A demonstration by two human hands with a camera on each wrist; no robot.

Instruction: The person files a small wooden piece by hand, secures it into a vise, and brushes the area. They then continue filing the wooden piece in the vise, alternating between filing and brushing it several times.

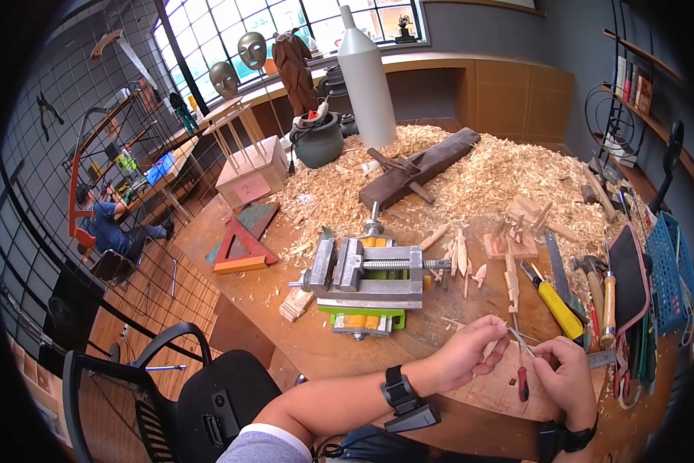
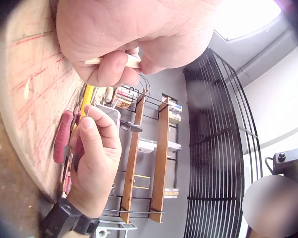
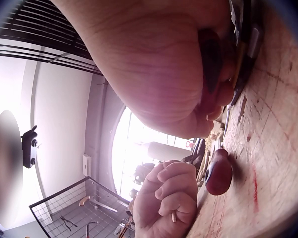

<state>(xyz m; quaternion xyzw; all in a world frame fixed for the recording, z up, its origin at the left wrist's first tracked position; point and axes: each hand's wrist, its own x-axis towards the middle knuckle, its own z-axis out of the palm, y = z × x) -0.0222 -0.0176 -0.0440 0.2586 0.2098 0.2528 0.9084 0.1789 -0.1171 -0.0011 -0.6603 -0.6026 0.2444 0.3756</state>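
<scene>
My left hand (image 1: 470, 356) pinches a small pale wood piece (image 2: 133, 61) between thumb and curled fingers; its end (image 3: 174, 216) shows under the fingers in the right wrist view. Close beside it, my right hand (image 1: 567, 376) grips a tool with a dark red and black handle (image 3: 210, 67); its thin metal part (image 1: 521, 341) points toward the left fingertips. Whether it touches the wood, I cannot tell. Below and between both hands, another red-handled tool (image 1: 523, 383) lies on the wooden board (image 1: 482, 390).
A metal vise (image 1: 370, 274) stands left of the hands. Carved wood pieces (image 1: 461, 253), a yellow cutter (image 1: 557, 307) and a hammer (image 1: 591, 279) lie beyond them. Shavings (image 1: 516, 174) surround a wooden plane (image 1: 424, 166). A blue basket (image 1: 668, 262) is far right; a black chair (image 1: 223, 386) is left.
</scene>
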